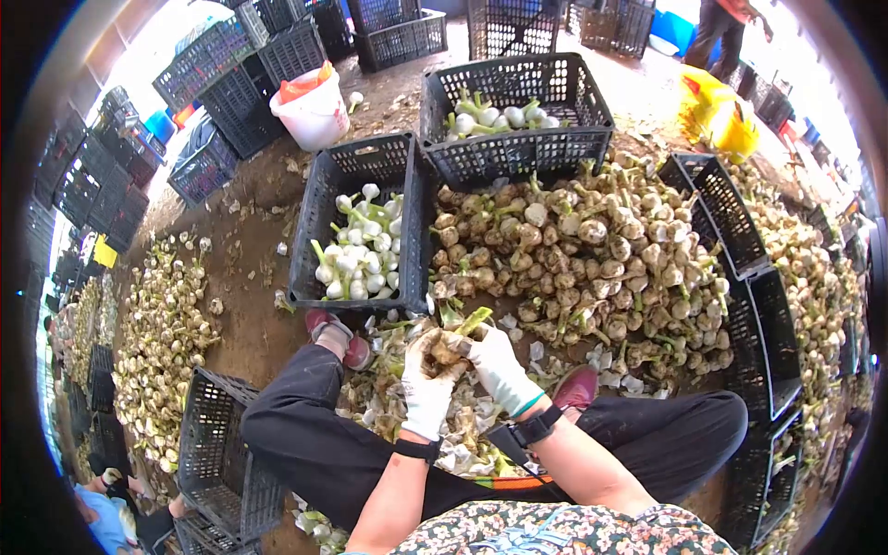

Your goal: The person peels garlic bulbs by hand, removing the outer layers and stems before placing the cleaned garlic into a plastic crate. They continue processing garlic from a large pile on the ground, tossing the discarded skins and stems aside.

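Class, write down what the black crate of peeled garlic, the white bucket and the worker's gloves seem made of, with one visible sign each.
Black crate: likely moulded plastic, matt, with lattice walls. White bucket: probably plastic, smooth, slightly glossy. Gloves on the left hand and right hand, gripping a garlic bulb: seemingly knitted fabric, soft, creased, dirt-stained.

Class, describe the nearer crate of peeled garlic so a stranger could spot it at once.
Find the big heap of brown garlic. Left of it, beyond the red shoe, sits a black crate. Its white bulbs outnumber those in the crate behind.
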Demonstrator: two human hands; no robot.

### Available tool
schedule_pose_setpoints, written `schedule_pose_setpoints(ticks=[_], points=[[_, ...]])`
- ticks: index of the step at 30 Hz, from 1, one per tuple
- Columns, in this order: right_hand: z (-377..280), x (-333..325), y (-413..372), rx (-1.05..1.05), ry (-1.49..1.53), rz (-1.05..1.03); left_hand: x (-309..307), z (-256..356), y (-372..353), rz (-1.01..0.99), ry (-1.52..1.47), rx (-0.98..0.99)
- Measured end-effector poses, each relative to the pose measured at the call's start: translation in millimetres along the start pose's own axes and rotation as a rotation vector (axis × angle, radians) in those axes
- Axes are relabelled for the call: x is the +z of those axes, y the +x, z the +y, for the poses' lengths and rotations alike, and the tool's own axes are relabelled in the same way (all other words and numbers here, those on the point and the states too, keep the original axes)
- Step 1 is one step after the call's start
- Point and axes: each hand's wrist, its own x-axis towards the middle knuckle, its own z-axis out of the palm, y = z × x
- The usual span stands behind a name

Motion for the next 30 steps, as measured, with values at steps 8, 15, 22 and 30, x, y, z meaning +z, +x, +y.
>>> schedule_pose_setpoints(ticks=[8, 15, 22, 30], points=[[2, -22, -28, -0.07, 0.319, -0.21, 7, 24, -17, 0.076, -0.188, -0.098], [-12, -18, -40, -0.065, 0.296, -0.147, -1, 28, -22, -0.012, 0.234, 0.188], [12, -35, -30, -0.166, -0.002, -0.018, 0, 63, -30, -0.04, -0.708, -0.29], [-22, -31, -53, -0.264, -0.224, -0.083, 3, 55, -34, -0.068, -0.33, -0.164]])
